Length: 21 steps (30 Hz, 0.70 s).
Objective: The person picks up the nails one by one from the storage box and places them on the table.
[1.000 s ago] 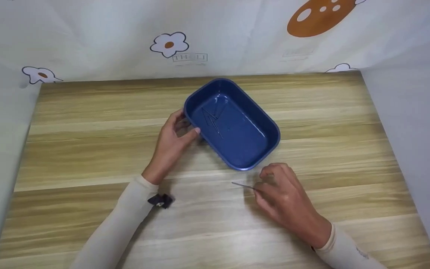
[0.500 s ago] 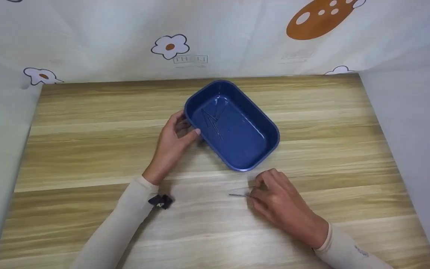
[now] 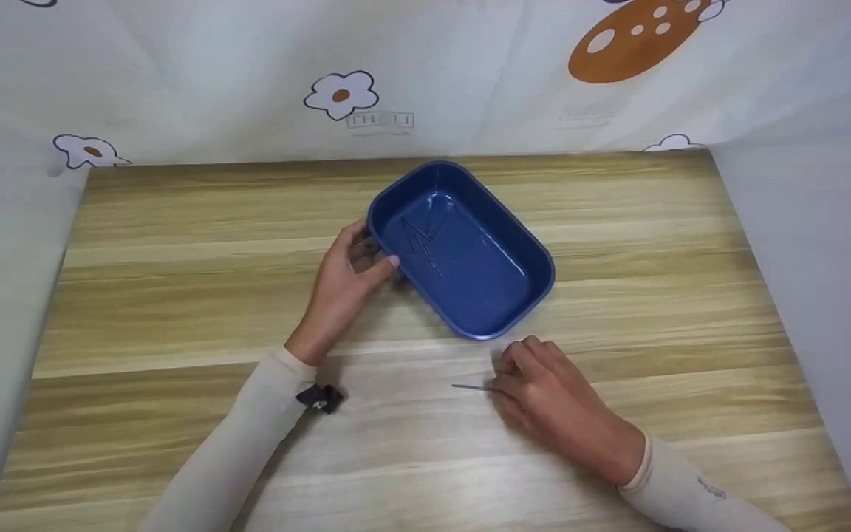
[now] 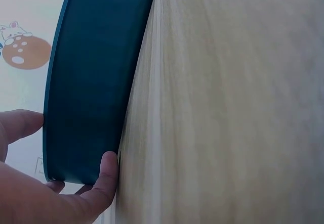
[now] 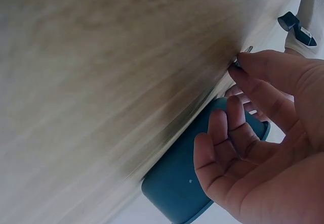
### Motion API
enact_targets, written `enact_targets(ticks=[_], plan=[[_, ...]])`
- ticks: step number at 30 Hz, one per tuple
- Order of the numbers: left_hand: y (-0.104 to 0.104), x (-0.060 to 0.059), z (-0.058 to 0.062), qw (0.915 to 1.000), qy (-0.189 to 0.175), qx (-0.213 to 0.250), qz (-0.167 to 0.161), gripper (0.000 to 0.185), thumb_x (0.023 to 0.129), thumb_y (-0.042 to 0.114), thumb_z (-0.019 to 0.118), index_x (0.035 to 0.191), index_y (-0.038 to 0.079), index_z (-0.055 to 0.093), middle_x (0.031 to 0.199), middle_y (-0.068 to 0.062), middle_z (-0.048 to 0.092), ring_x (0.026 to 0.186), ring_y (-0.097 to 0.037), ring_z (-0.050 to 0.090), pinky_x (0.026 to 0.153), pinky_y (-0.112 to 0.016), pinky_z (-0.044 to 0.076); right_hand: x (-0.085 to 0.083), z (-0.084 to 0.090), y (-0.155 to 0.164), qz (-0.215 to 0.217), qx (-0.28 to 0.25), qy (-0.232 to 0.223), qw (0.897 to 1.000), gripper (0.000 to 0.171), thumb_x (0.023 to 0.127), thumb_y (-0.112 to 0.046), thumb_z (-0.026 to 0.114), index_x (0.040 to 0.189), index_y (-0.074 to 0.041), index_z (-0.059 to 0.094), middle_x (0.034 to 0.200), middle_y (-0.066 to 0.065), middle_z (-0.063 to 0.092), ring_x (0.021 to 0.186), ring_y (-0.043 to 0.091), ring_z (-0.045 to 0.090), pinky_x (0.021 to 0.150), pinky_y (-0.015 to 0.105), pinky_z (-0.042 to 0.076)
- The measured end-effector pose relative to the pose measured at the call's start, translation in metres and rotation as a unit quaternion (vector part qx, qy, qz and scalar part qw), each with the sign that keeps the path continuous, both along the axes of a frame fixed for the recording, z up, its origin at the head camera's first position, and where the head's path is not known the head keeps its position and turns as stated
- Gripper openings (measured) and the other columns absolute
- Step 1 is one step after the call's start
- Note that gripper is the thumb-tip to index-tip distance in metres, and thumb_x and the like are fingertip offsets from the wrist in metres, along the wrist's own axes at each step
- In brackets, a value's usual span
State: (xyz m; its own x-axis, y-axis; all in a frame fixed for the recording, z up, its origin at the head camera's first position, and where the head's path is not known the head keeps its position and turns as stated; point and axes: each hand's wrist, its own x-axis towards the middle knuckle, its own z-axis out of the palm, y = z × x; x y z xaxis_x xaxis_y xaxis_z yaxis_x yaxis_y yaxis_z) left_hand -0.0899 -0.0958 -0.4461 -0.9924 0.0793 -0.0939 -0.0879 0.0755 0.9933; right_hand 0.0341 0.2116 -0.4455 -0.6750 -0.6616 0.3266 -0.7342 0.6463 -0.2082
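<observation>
Low in the frame, the thin metal pin (image 3: pixel 470 386) has been brought down onto the table (image 3: pixel 174 295) — pinched by the right hand (image 3: pixel 551 399) — while the blue tray (image 3: pixel 503 299) at centre stays gripped by the left hand (image 3: pixel 340 284).

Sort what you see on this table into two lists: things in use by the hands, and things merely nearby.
In use:
blue tray, gripped at its corner by the left hand
thin pin, pinched by the right hand
pins in the tray

Nearby:
wooden table
flower-print cloth
</observation>
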Motion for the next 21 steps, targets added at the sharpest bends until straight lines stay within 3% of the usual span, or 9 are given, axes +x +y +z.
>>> enact_targets(ticks=[8, 15, 21], plan=[[0.003, 0.001, 0.002, 1.0000, -0.002, 0.005, 0.000, 0.075, 0.100, 0.012, 0.077, 0.165, 0.002, 0.042, 0.159, -0.018, 0.055, 0.143, -0.031, 0.056, 0.109, -0.047, 0.056, 0.000, -0.003, -0.002, 0.000, 0.001, 0.026, 1.000, 0.006, 0.089, -0.011, 0.082, 0.095, -0.013, 0.084, 0.098, 0.002, 0.063, 0.088, 0.023, 0.057, 0.074, 0.038, 0.047], [0.006, 0.003, 0.000, 0.9999, 0.005, 0.011, 0.004, 0.092, 0.101, 0.017, 0.078, 0.176, 0.012, 0.025, 0.171, -0.013, 0.042, 0.146, -0.030, 0.054, 0.110, -0.046, 0.056, 0.001, -0.003, -0.003, 0.003, -0.005, 0.029, 1.000, 0.007, 0.089, -0.012, 0.083, 0.096, -0.013, 0.083, 0.100, 0.003, 0.066, 0.089, 0.023, 0.059, 0.074, 0.039, 0.048], [0.005, 0.002, -0.003, 0.9996, 0.026, 0.009, 0.002, 0.089, 0.099, 0.014, 0.079, 0.175, 0.016, 0.032, 0.171, -0.009, 0.044, 0.141, -0.031, 0.057, 0.107, -0.047, 0.056, 0.001, 0.007, -0.001, 0.005, -0.030, 0.002, 1.000, 0.014, 0.093, -0.020, 0.085, 0.105, -0.013, 0.083, 0.107, 0.002, 0.070, 0.096, 0.020, 0.065, 0.081, 0.038, 0.056]])
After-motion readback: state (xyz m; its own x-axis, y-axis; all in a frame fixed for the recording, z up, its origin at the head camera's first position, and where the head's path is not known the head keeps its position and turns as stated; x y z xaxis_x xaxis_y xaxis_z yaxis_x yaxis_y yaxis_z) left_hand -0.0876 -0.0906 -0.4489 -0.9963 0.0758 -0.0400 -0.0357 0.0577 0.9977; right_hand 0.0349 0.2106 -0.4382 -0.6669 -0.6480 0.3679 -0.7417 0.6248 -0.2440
